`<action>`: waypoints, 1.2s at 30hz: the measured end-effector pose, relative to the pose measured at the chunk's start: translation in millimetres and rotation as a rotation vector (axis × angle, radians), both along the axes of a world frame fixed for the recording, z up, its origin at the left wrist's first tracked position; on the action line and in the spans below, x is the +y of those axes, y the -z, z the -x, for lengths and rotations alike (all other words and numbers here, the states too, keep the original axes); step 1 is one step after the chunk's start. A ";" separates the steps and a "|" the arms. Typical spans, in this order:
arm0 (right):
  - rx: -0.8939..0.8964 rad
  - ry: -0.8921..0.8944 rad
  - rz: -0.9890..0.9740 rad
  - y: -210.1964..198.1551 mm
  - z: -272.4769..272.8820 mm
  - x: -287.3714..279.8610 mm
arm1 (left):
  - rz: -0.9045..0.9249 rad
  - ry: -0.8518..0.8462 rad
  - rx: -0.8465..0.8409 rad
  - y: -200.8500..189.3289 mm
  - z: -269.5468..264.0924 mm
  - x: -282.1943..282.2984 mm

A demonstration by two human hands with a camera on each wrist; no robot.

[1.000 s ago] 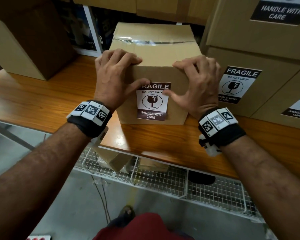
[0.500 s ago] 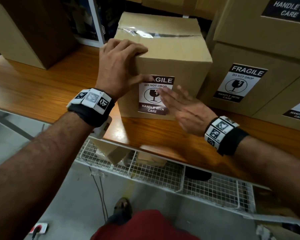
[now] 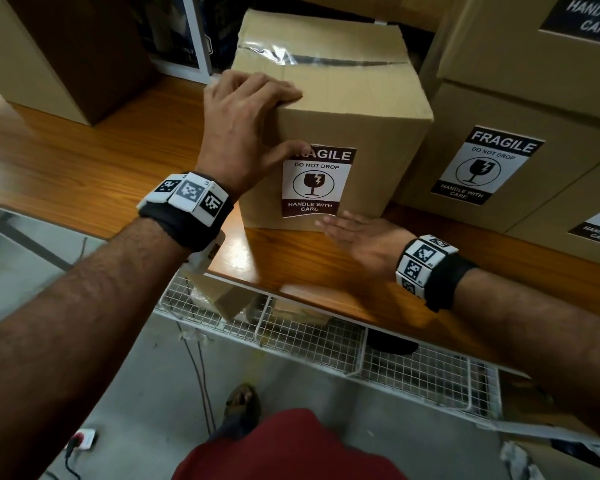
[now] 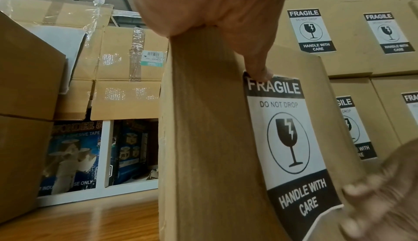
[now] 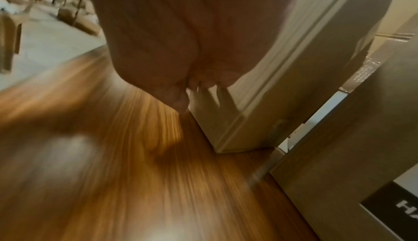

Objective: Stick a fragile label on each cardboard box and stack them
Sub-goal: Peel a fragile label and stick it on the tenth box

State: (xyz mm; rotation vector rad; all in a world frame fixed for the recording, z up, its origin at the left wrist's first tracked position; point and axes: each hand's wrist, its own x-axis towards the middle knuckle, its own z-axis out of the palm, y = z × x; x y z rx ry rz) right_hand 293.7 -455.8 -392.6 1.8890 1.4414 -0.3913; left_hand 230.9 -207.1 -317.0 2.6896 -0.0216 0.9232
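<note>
A taped cardboard box (image 3: 343, 109) stands upright on the wooden table (image 3: 84, 161). A fragile label (image 3: 316, 181) is stuck on its front face. My left hand (image 3: 246, 126) grips the box's top left corner: the fingers bend over the top edge and the thumb (image 4: 257, 71) presses the label (image 4: 287, 137) at its upper left corner. My right hand (image 3: 357, 237), blurred, is low at the foot of the box with its fingers straight, just below the label's lower right corner. The right wrist view shows that hand (image 5: 181, 39) beside the box's bottom corner (image 5: 260, 83), holding nothing.
Boxes that carry fragile labels (image 3: 520, 150) are stacked close on the right, almost touching the box. A large plain box (image 3: 66, 57) stands at the back left. A wire basket (image 3: 326, 341) hangs below the table's front edge. Bare tabletop lies left of the box.
My right hand left the box's top right edge and swept down over the label to the box's foot. The left hand kept its hold on the top left corner.
</note>
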 end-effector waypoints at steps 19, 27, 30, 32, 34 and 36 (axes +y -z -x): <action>-0.076 -0.072 -0.131 4.6 7.2 47.9 | 0.009 0.052 0.028 -4.9 -4.5 8.5; -0.082 -0.199 -0.601 -28.6 20.6 54.4 | 0.030 0.159 0.102 -15.3 -3.9 23.5; -0.230 -0.200 -0.557 -35.7 13.6 59.7 | 0.053 0.190 0.102 -19.1 -4.3 29.2; -0.248 -0.196 -0.464 -30.8 12.2 64.4 | 0.065 0.192 0.100 -19.2 -4.9 29.7; -0.233 -0.184 -0.359 -19.1 13.0 70.5 | 0.071 0.193 0.106 -18.2 -5.4 30.2; -0.224 -0.175 -0.273 -4.2 14.3 74.3 | 0.082 0.199 0.114 -17.1 -6.2 30.9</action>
